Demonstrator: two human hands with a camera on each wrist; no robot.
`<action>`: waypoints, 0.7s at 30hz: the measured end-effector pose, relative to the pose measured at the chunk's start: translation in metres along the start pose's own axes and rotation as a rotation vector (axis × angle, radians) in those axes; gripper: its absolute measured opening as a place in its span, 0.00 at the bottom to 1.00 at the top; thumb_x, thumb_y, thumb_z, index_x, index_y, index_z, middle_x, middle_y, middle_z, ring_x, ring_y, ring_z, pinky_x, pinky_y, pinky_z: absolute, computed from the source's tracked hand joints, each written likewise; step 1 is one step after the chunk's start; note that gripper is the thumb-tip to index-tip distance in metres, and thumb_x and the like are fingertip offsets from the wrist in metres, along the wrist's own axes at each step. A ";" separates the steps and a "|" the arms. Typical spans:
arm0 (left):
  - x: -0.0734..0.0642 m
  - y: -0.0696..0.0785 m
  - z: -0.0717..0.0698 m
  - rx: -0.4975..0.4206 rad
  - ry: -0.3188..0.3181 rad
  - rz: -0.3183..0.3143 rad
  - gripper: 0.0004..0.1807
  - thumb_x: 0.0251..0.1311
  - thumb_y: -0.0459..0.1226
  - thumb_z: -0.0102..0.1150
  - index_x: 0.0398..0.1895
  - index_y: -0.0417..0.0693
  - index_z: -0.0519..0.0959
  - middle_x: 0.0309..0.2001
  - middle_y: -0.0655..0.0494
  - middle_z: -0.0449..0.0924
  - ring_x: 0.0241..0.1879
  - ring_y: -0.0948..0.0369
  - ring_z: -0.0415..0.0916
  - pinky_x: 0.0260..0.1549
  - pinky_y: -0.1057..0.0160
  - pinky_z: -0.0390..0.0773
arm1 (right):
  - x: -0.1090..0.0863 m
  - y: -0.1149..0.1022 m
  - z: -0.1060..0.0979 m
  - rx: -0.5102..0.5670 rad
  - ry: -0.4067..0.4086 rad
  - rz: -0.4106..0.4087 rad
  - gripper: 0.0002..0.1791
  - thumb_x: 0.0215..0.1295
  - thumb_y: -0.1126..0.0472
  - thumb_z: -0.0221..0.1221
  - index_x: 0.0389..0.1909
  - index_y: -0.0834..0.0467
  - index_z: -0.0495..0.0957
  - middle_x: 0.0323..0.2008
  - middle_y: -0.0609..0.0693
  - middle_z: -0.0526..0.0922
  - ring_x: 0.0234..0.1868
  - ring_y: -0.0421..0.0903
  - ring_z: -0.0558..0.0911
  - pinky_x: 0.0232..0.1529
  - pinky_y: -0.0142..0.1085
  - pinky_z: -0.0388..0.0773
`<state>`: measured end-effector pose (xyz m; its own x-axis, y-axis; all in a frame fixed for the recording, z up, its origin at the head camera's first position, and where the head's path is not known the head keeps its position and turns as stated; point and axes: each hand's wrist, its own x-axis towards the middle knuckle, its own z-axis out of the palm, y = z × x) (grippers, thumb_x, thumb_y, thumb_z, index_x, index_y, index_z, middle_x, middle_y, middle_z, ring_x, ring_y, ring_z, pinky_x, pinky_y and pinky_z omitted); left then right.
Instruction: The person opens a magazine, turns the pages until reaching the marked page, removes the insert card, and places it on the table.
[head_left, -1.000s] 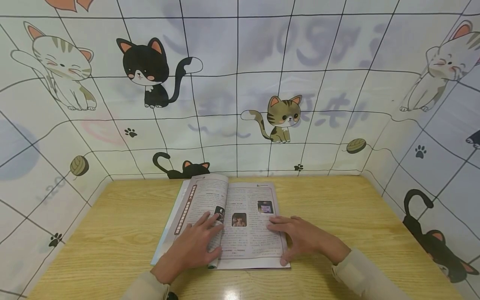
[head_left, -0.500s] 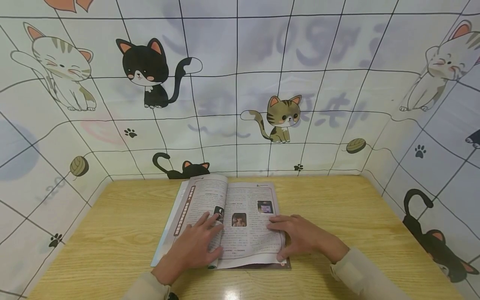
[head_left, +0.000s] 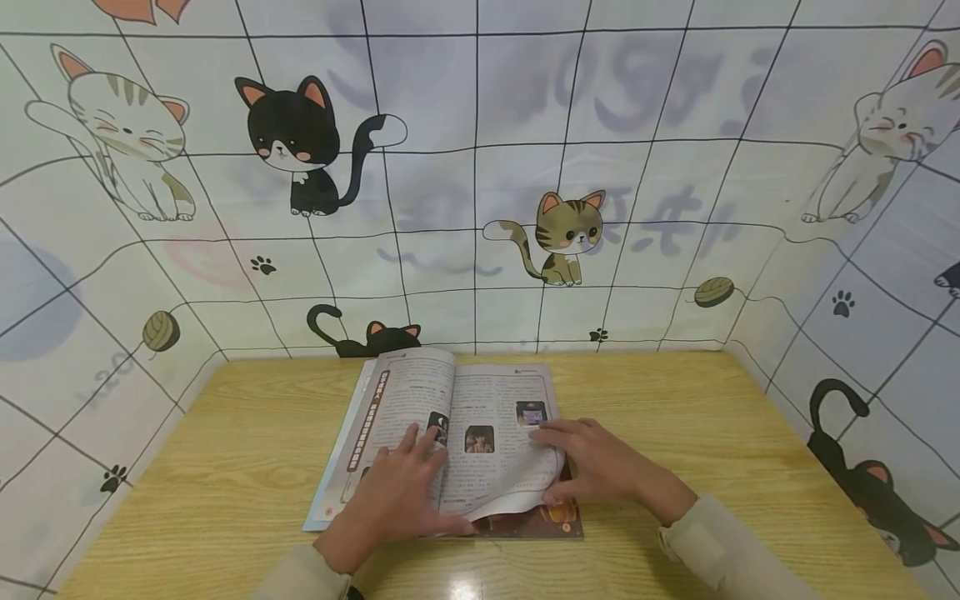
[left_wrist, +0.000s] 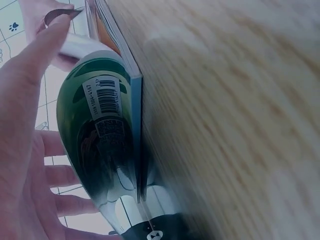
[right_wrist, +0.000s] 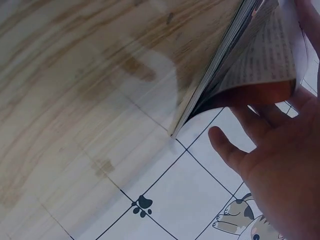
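Note:
An open magazine point(head_left: 487, 396) lies on the wooden table, with printed columns and small photos on its pages. On its left page rests my left hand point(head_left: 397, 487), fingers spread, the thumb reaching across the bottom of the spine. My right hand point(head_left: 603, 462) pinches the right page point(head_left: 502, 471) near its outer edge, and the lower corner bends up and inward. Below the raised edge shows a dark page point(head_left: 525, 524) with orange pictures. The left wrist view catches the green back cover point(left_wrist: 95, 115) with a barcode. In the right wrist view the lifted page point(right_wrist: 265, 60) curls over my fingers.
The pale wooden table point(head_left: 675, 400) extends to both sides of the magazine. White cloth walls point(head_left: 450, 183) with grid lines and cartoon cats enclose it at the back and sides.
My right hand has drawn the lower right corner of the page up and to the left, uncovering the dark page beneath. My left thumb has moved right across the spine's bottom.

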<state>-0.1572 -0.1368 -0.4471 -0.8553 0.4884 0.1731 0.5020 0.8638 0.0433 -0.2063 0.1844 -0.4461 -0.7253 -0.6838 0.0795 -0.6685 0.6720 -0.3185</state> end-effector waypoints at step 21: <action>0.002 -0.004 -0.008 0.098 0.106 0.061 0.42 0.51 0.71 0.54 0.56 0.50 0.80 0.59 0.47 0.78 0.58 0.45 0.75 0.43 0.42 0.78 | 0.003 -0.008 -0.004 0.017 0.097 -0.032 0.41 0.65 0.34 0.57 0.72 0.53 0.67 0.68 0.57 0.72 0.67 0.56 0.72 0.63 0.59 0.66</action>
<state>-0.1596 -0.1408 -0.4388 -0.8027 0.5287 0.2760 0.5330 0.8435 -0.0658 -0.2035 0.1783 -0.4396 -0.7169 -0.6733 0.1808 -0.6891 0.6451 -0.3301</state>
